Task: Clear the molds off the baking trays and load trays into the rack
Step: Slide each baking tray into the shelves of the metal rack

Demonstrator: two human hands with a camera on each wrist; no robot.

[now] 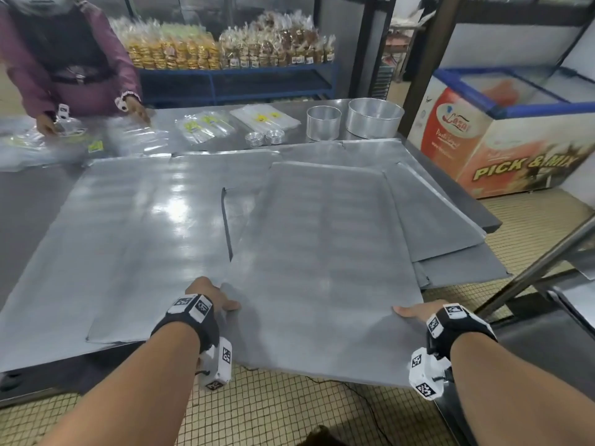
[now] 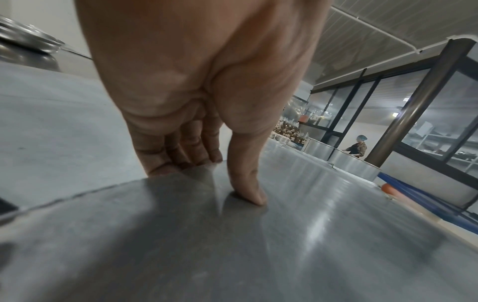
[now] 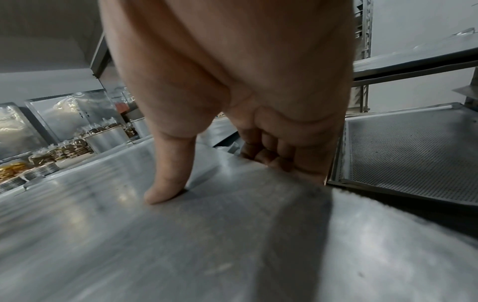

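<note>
From the head view, both hands hold one big flat baking tray point(image 1: 322, 268) by its near edge. It sticks out past the table point(image 1: 29, 201) toward the person. The left hand point(image 1: 209, 296) grips the left corner and the right hand point(image 1: 415, 312) grips the right corner. More trays point(image 1: 428, 220) lie under it. Two round molds point(image 1: 354, 122) stand at the far end of the table. Another person point(image 1: 64, 66) sorts plastic bags there.

The left wrist view shows the thumb point(image 2: 248, 183) pressed on top of the tray and the fingers point(image 2: 181, 149) tucked under its edge.

The right wrist view shows the same pinch, thumb point(image 3: 168, 175) on top. Only here can you see a tray with tiny holes point(image 3: 403, 155) off to the right. The tray under the hand looks blurry.
</note>
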